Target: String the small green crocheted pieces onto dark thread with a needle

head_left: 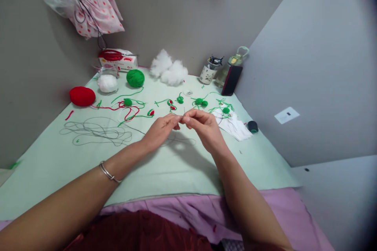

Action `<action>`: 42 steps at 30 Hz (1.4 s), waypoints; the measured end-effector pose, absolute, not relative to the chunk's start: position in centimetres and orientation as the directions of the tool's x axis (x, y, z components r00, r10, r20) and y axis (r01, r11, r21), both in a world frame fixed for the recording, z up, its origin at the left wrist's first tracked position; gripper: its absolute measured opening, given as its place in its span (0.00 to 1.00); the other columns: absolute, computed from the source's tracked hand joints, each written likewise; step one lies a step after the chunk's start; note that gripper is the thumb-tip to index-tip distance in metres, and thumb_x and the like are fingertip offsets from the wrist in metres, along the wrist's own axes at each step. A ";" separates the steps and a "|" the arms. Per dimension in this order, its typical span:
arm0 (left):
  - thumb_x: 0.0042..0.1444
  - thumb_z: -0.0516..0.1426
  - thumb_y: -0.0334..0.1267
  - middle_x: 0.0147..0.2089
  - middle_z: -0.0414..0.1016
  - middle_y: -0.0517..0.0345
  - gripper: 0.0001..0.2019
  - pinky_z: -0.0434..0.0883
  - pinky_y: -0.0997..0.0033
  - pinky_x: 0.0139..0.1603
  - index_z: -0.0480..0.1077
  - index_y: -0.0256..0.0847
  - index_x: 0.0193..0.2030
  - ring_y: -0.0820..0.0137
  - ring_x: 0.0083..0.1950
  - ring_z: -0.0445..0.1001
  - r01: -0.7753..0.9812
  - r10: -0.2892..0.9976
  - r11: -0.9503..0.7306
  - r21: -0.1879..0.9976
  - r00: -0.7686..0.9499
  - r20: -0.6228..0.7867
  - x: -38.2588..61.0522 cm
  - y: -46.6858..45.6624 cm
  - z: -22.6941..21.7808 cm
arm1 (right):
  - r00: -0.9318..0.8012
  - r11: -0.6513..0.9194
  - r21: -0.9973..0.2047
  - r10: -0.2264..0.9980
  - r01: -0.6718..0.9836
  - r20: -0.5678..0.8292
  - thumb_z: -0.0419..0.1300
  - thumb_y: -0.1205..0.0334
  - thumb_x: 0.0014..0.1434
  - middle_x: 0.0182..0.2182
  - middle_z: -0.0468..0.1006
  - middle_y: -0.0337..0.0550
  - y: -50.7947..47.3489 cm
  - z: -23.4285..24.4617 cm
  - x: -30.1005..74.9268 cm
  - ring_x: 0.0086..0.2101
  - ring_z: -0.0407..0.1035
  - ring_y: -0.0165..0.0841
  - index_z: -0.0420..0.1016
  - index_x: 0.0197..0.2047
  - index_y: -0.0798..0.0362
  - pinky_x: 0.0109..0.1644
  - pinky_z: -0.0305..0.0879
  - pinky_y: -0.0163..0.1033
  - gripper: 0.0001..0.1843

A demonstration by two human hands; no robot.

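Needle [184, 112] pinched between left hand [160, 128] and right hand [203, 125] grip; three yarn balls: red, white, green.

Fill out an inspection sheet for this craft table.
Surface: pale green cloth over the table, purple fabric at the near edge.
Job's things: left hand and right hand meet fingertip to fingertip, pinching something too small to tell.
Clutter: red yarn ball, green yarn ball, white stuffing, small green crocheted pieces, jar, white paper.
Grips: both hands pinched shut.
Cables: loose grey thread tangle; black cord on the hanging bag.
Surroundings: grey walls on three sides.
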State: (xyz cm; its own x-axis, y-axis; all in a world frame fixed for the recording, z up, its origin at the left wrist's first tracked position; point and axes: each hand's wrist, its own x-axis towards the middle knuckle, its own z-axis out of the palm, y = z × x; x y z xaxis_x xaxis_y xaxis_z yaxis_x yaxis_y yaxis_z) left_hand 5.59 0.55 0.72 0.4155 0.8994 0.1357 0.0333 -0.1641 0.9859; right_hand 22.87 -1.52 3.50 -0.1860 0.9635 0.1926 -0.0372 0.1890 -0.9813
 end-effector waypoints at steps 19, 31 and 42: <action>0.65 0.57 0.40 0.30 0.73 0.60 0.11 0.67 0.71 0.42 0.80 0.41 0.47 0.70 0.34 0.68 0.015 0.942 -0.233 0.972 0.252 0.222 3.9 -0.7 1.1 | -0.116 0.310 -0.939 0.949 0.152 0.294 0.64 0.55 0.64 0.22 0.75 0.36 -2.7 3.7 21.8 0.24 0.67 0.27 0.79 0.41 0.52 0.27 0.62 0.33 0.10; 0.68 0.54 0.39 0.32 0.72 0.58 0.13 0.67 0.70 0.44 0.81 0.45 0.50 0.68 0.36 0.69 0.055 0.880 -0.423 0.904 0.262 0.396 4.3 -1.2 0.3 | -0.140 0.344 -0.872 0.939 0.348 0.314 0.59 0.57 0.66 0.23 0.72 0.36 -2.9 2.9 21.0 0.23 0.63 0.26 0.79 0.41 0.51 0.27 0.57 0.34 0.09; 0.69 0.53 0.41 0.34 0.73 0.57 0.15 0.67 0.68 0.48 0.79 0.46 0.54 0.66 0.38 0.69 0.125 0.848 -0.500 0.857 0.271 0.456 4.2 -1.0 -0.5 | -0.152 0.320 -0.888 0.946 0.329 0.285 0.58 0.56 0.66 0.21 0.70 0.35 -2.9 3.2 21.0 0.23 0.62 0.26 0.80 0.41 0.53 0.28 0.57 0.33 0.11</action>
State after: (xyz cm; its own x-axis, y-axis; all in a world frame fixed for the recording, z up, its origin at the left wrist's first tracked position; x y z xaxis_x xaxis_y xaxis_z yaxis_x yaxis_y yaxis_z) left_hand 4.16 -1.03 -0.47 0.2706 0.8479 0.4559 0.1250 -0.5005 0.8567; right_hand 20.97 -2.89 3.15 -0.1518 0.9464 0.2851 0.3289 0.3203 -0.8884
